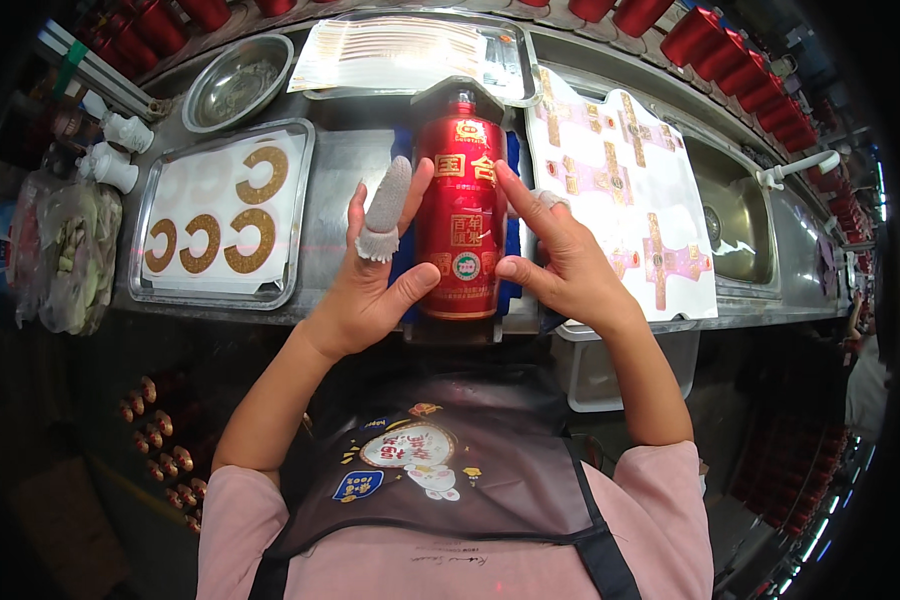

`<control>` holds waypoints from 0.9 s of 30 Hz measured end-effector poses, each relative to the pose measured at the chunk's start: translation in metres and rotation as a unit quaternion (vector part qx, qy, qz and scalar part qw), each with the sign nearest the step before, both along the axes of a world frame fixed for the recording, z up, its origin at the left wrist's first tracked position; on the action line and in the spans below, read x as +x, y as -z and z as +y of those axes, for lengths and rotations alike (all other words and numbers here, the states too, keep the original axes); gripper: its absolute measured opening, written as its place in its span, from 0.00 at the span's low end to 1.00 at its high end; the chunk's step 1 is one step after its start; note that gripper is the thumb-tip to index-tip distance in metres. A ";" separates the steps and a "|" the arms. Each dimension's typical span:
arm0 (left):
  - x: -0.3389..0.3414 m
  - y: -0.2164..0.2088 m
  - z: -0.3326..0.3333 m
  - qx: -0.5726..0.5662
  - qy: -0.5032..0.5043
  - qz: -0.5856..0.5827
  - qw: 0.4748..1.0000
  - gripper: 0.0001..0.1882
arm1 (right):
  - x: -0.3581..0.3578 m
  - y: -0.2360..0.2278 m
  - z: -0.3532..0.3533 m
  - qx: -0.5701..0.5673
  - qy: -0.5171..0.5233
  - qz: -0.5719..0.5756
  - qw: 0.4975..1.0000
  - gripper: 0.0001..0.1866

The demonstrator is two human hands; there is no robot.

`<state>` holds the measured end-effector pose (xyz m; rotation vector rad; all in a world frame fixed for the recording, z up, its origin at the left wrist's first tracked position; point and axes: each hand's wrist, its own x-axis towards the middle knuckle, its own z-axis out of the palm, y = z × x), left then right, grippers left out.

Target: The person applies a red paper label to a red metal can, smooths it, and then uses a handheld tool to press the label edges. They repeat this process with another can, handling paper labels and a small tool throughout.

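The red bottle (462, 225) lies between your hands in a blue-sided cradle (513, 240), neck pointing away; uneven side pressure would probably roll it. Your left hand (378, 265) and right hand (568, 245) are spread, fingers apart, thumbs at its edges; a dragging thumb might scuff its printed face. Beyond, your right hand sits close to the patterned sheet (630, 222), so an outward sweep could catch it.

A workshop, shown by rows of red bottles (692, 38) and label sheets (620, 190) on a steel bench (345, 165).
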<state>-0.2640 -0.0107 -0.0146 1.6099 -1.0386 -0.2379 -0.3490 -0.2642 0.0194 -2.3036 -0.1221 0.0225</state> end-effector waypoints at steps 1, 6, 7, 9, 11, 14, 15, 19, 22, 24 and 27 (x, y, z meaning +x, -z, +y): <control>0.000 0.001 0.002 0.016 -0.001 -0.006 1.000 0.48 | -0.001 0.003 -0.002 -0.015 -0.004 0.000 1.000 0.52; 0.006 0.014 0.003 0.029 0.006 0.027 0.999 0.55 | -0.001 0.012 -0.005 -0.030 -0.014 -0.003 0.999 0.60; 0.007 0.016 0.003 0.019 0.005 0.038 0.999 0.57 | -0.001 0.013 -0.005 -0.022 -0.010 -0.002 1.000 0.62; 0.010 0.018 0.004 0.002 0.006 0.069 0.998 0.60 | -0.002 0.012 -0.004 -0.031 -0.016 -0.004 0.999 0.62; 0.012 0.017 0.006 0.026 0.009 0.065 0.997 0.62 | -0.004 0.010 -0.004 -0.032 -0.019 -0.004 0.999 0.63; 0.012 0.013 0.006 0.027 0.014 0.063 0.998 0.63 | -0.003 0.007 -0.005 -0.003 -0.018 -0.015 1.000 0.62; 0.011 0.012 0.005 0.011 0.011 0.069 0.997 0.63 | -0.001 0.006 -0.005 0.017 -0.013 -0.023 0.999 0.62; 0.004 0.012 -0.002 -0.034 0.018 0.071 0.997 0.63 | 0.004 0.008 -0.001 0.000 -0.017 -0.034 0.999 0.58; 0.005 0.013 -0.002 -0.005 0.023 0.023 0.999 0.63 | 0.002 0.008 0.001 -0.005 -0.023 -0.045 0.999 0.58; 0.006 0.013 0.000 0.001 0.014 0.002 1.000 0.63 | 0.000 0.007 0.001 0.004 -0.019 -0.005 1.000 0.55; 0.006 0.011 0.002 0.016 0.014 0.003 1.000 0.63 | -0.002 0.004 -0.001 0.004 -0.016 0.036 0.999 0.54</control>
